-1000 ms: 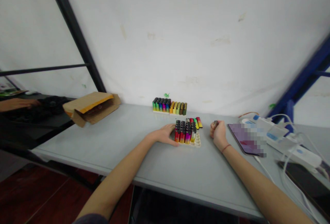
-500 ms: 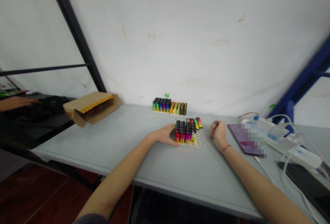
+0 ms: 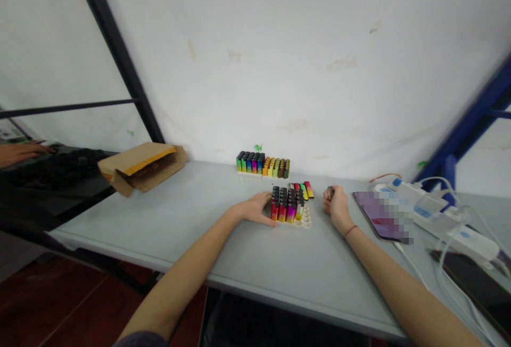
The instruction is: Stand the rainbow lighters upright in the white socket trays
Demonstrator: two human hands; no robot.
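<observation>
My left hand (image 3: 257, 209) is curved around the left end of a pale lighter tray (image 3: 306, 222), thumb along the front and fingers reaching behind. Rows of lighters (image 3: 282, 210) with black tops stand upright in it, in red, magenta and yellow; the holes at its right end hold none. To the right of the tray, my right hand (image 3: 337, 206) is closed in a fist around a lighter (image 3: 330, 192), whose metal top shows while the fingers hide its body. Several loose lighters (image 3: 304, 191) lie behind the tray, between the two hands.
Against the wall stands a second tray of lighters (image 3: 262, 165). An open cardboard box (image 3: 143, 163) lies at left. On the right are a phone (image 3: 377, 216), a white power strip (image 3: 451, 224) with cables and a dark phone (image 3: 471, 283). Another person's hand (image 3: 24, 154) shows far left.
My right hand has shifted slightly left and turned a little, still closed around the lighter. My left hand stays at the tray. The other person's hand at far left has moved slightly.
</observation>
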